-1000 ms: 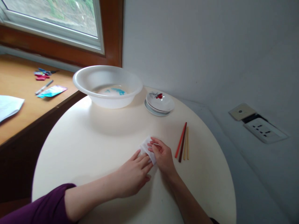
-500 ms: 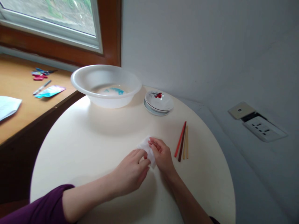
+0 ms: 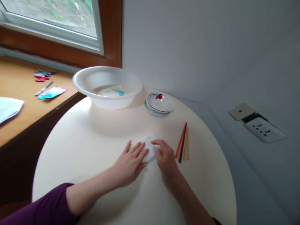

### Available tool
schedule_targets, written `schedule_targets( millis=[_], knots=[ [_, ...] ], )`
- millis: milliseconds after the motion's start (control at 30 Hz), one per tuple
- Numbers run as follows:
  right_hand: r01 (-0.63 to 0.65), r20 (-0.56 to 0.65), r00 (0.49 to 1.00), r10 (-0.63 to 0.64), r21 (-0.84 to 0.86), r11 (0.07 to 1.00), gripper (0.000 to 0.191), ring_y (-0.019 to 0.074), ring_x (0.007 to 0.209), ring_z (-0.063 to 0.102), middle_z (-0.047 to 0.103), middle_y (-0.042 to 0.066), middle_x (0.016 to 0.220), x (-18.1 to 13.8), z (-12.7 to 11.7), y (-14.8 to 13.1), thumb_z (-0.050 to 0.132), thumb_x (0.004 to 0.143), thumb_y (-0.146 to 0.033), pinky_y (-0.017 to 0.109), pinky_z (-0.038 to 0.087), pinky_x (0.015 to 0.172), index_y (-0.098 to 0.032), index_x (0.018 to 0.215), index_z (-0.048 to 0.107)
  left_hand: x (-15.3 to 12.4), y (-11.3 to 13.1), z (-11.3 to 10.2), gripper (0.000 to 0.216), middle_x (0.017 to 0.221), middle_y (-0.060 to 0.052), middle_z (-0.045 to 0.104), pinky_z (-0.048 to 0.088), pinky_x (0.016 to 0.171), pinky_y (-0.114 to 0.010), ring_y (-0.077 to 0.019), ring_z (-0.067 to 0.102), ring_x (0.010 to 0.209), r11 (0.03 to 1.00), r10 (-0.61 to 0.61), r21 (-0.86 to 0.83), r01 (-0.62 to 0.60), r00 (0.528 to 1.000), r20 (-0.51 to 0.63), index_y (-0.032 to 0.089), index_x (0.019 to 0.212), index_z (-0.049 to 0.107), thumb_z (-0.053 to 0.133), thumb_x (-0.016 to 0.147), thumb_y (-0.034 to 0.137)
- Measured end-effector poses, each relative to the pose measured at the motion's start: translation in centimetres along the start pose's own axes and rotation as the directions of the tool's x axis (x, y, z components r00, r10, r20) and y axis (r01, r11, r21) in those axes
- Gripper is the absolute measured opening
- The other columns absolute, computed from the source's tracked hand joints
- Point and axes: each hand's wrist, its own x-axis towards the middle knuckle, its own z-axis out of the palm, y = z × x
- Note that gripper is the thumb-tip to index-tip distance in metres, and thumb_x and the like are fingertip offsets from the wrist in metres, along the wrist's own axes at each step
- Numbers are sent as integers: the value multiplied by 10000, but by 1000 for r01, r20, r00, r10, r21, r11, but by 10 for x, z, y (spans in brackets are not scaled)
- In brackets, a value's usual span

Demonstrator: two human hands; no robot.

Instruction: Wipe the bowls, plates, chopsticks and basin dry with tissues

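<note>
A small folded white piece of tissue or thin cloth [image 3: 150,147] lies on the round white table [image 3: 93,140]. My left hand [image 3: 131,162] is open, its spread fingers resting flat over the left part of the white piece. At the right edge of that piece is my right hand [image 3: 166,157]. Its index finger reaches over the sheet, the thumb stands apart from it, and the other fingers are curled and partly hidden. Just right of this hand lie red, dark brown and light wooden chopsticks [image 3: 183,142].
Behind my hands stands a large translucent basin [image 3: 110,102] with something blue in it. Stacked dishes [image 3: 161,104] sit to its right. A wooden desk [image 3: 14,78] on the left holds a pen [image 3: 44,88], a packet [image 3: 52,92] and paper [image 3: 9,107]. A wall borders the table's far right.
My left hand has gone from curled fingers to lying flat on the white piece. The right index finger and thumb have spread apart. The white piece now lies flatter.
</note>
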Motion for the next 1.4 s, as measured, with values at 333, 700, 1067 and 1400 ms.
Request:
schedule_targets(
  millis=[333, 700, 1067, 1400],
  knots=[
    [163, 292, 954, -67, -318, 934, 290, 210, 1053, 533, 622, 67, 1076, -1, -1, 0, 538, 741, -185, 483, 178, 1011, -258, 1010, 617, 9, -11, -8, 406, 1269, -153, 518, 254, 1015, -530, -275, 422, 1214, 997, -65, -44, 63, 997, -49, 145, 1153, 471, 431, 846, 408],
    [-118, 150, 984, 92, 174, 978, 162, 164, 739, 596, 675, 17, 797, -3, 2, -33, 557, 774, -315, 274, 449, 686, -216, 842, 666, 12, -12, -19, 241, 709, -26, 628, 427, 676, -276, -156, 565, 694, 912, -239, -378, 158, 955, -177, 188, 756, 565, 369, 862, 277],
    [-333, 172, 939, 296, 251, 909, 236, 111, 532, 502, 598, -20, 597, -18, -40, -38, 569, 745, -374, 211, 370, 496, -164, 734, 676, 7, -1, -30, 356, 552, 19, 528, 369, 536, -224, -125, 486, 533, 731, -271, -661, 169, 961, -54, 185, 697, 532, 303, 871, 395],
    [-122, -355, 926, -132, -610, 783, 350, 232, 945, 606, 681, 94, 990, -47, -181, 35, 441, 832, -417, 404, 437, 879, -189, 961, 672, 8, -4, -28, 394, 557, 16, 533, 368, 536, -245, -139, 482, 522, 689, -302, -682, 245, 953, 36, 194, 725, 531, 278, 853, 468]
  ],
)
